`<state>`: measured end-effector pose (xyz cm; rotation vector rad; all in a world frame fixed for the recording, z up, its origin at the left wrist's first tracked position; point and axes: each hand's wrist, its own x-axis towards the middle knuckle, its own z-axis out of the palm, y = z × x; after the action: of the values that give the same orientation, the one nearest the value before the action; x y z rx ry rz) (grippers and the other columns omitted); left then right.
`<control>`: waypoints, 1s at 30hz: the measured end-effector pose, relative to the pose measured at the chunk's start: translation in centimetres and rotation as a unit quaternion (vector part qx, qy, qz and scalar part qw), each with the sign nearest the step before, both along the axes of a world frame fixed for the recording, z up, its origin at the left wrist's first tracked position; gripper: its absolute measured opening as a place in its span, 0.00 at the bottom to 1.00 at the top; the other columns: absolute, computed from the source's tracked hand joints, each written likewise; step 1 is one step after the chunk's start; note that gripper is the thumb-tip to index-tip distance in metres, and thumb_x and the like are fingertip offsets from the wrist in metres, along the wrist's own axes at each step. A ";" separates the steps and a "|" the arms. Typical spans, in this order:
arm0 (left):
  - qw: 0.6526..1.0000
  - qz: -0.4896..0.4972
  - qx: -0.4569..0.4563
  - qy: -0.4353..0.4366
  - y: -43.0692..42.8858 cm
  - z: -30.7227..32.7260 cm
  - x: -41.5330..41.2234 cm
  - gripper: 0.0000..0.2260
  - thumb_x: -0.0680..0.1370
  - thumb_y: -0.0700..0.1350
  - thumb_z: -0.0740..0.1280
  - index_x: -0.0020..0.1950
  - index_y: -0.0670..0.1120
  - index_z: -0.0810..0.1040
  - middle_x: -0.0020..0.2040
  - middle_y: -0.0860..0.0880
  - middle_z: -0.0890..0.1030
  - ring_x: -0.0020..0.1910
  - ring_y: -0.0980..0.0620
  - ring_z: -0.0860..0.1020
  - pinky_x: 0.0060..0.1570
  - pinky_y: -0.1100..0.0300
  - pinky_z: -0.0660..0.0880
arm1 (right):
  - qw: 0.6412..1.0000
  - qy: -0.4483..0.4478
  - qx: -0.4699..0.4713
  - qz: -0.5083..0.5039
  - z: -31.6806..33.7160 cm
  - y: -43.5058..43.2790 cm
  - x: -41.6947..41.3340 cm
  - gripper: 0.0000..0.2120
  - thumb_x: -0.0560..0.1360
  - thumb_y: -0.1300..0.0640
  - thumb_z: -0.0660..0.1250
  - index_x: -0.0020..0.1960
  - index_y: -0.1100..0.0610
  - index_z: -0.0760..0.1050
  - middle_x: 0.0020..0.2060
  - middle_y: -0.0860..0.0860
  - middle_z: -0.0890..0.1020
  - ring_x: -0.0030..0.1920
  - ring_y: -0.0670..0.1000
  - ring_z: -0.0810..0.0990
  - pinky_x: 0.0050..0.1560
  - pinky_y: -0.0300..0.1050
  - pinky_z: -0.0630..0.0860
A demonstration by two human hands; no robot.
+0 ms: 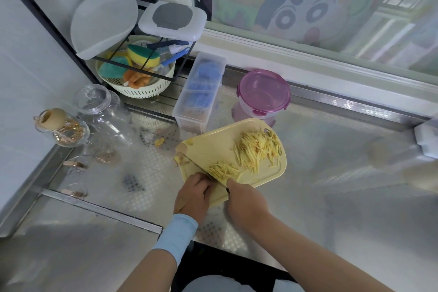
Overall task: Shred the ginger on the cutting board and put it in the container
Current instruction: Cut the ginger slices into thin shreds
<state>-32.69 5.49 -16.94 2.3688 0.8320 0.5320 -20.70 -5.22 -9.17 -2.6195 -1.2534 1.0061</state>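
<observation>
Right now the pale yellow plastic cutting board [239,136] lies tilted on the embossed metal table [331,173], and the person works at its 7 o'clock corner. The right hand [246,204] is clenched round the dark handle of a broad kitchen knife [194,164], whose blade runs from the hand toward 10 o'clock across the board. The left hand [192,197], with a light blue sleeve [177,232] at its wrist, sits with curled fingers against the blade's left side. I cannot tell whether it grips anything, since whatever lies under the fingers is hidden.

The yellow shredded ginger [258,149] is heaped at the board's 2 o'clock part, and a smaller bunch of shreds lies just right of the blade. 1 small yellow ginger scrap [159,142] lies on the table at 9 o'clock from the board.

At 12 o'clock from the board, just behind its far edge, stands the round pink plastic container [264,92] with its clip lid on. A clear rectangular box holding blue items [200,92] stands just beside it at 9 o'clock. Further toward 10 o'clock sits a cream slotted basket of sponges [142,91], and a clear glass jar [99,106] stands at 9 o'clock.
</observation>
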 end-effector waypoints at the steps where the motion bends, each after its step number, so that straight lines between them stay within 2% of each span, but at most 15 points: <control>1: 1.000 -0.003 0.006 -0.002 0.1 0.1 0.0 0.13 0.76 0.50 0.60 0.45 0.46 0.83 0.48 0.50 0.80 0.48 0.54 0.74 0.41 0.61 0.74 | 1.000 0.000 0.000 0.001 0.0 -0.2 0.0 0.08 0.76 0.61 0.56 0.49 0.50 0.60 0.40 0.51 0.71 0.39 0.58 0.72 0.37 0.47 0.68; 5: 1.000 0.007 0.015 -0.008 0.0 -0.3 0.0 0.13 0.75 0.49 0.60 0.44 0.46 0.83 0.48 0.49 0.81 0.49 0.53 0.74 0.42 0.61 0.75 | 1.000 -0.012 0.029 -0.004 0.0 -1.9 -0.4 0.03 0.79 0.56 0.56 0.49 0.50 0.62 0.37 0.49 0.72 0.38 0.58 0.73 0.35 0.48 0.67; 7: 1.000 0.011 0.012 -0.010 -0.1 -0.4 0.0 0.13 0.75 0.49 0.61 0.44 0.46 0.83 0.48 0.49 0.81 0.48 0.53 0.74 0.42 0.61 0.75 | 0.999 -0.021 0.031 -0.011 -0.2 -2.5 -0.7 0.03 0.80 0.54 0.55 0.48 0.50 0.62 0.34 0.49 0.70 0.36 0.57 0.71 0.33 0.48 0.65; 13: 1.000 0.000 0.004 -0.009 0.1 -0.2 0.1 0.13 0.76 0.50 0.60 0.43 0.47 0.83 0.46 0.50 0.80 0.47 0.54 0.73 0.39 0.62 0.73 | 1.000 -0.007 0.006 -0.004 -0.9 -0.9 -0.5 0.07 0.77 0.60 0.57 0.50 0.50 0.61 0.38 0.49 0.71 0.40 0.58 0.74 0.37 0.47 0.67; 18: 1.000 0.014 0.007 -0.006 0.0 -0.3 0.0 0.14 0.76 0.50 0.60 0.44 0.46 0.83 0.46 0.49 0.81 0.47 0.54 0.73 0.41 0.63 0.72 | 1.000 -0.016 0.014 0.000 -0.2 -0.7 -0.2 0.06 0.78 0.59 0.57 0.55 0.51 0.66 0.39 0.48 0.71 0.39 0.57 0.72 0.38 0.47 0.68; 20: 1.000 0.012 0.012 -0.008 0.0 -0.5 -0.1 0.13 0.75 0.50 0.61 0.44 0.46 0.83 0.47 0.49 0.81 0.48 0.53 0.73 0.41 0.62 0.73 | 1.000 -0.019 0.022 -0.003 -0.4 -1.4 -0.4 0.04 0.78 0.58 0.56 0.51 0.51 0.64 0.36 0.47 0.71 0.37 0.56 0.72 0.35 0.48 0.69; 24: 1.000 0.016 0.014 -0.013 -0.1 -0.6 0.0 0.13 0.75 0.50 0.61 0.44 0.46 0.84 0.47 0.49 0.81 0.48 0.53 0.74 0.41 0.62 0.73 | 0.999 -0.029 0.022 -0.017 -0.8 -2.7 -0.7 0.05 0.79 0.55 0.57 0.46 0.50 0.61 0.33 0.49 0.71 0.32 0.54 0.71 0.29 0.46 0.63; 30: 1.000 0.010 0.001 -0.009 -0.2 -0.2 0.0 0.13 0.76 0.50 0.61 0.44 0.47 0.83 0.48 0.50 0.80 0.49 0.54 0.73 0.42 0.63 0.71 | 1.000 -0.013 0.010 0.000 -1.1 -1.0 -0.7 0.05 0.77 0.59 0.57 0.48 0.51 0.61 0.36 0.49 0.71 0.37 0.57 0.73 0.36 0.47 0.69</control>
<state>-32.73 5.33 -17.10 2.3555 0.8477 0.5614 -21.43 -6.18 -10.23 -2.6267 -1.2621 0.9575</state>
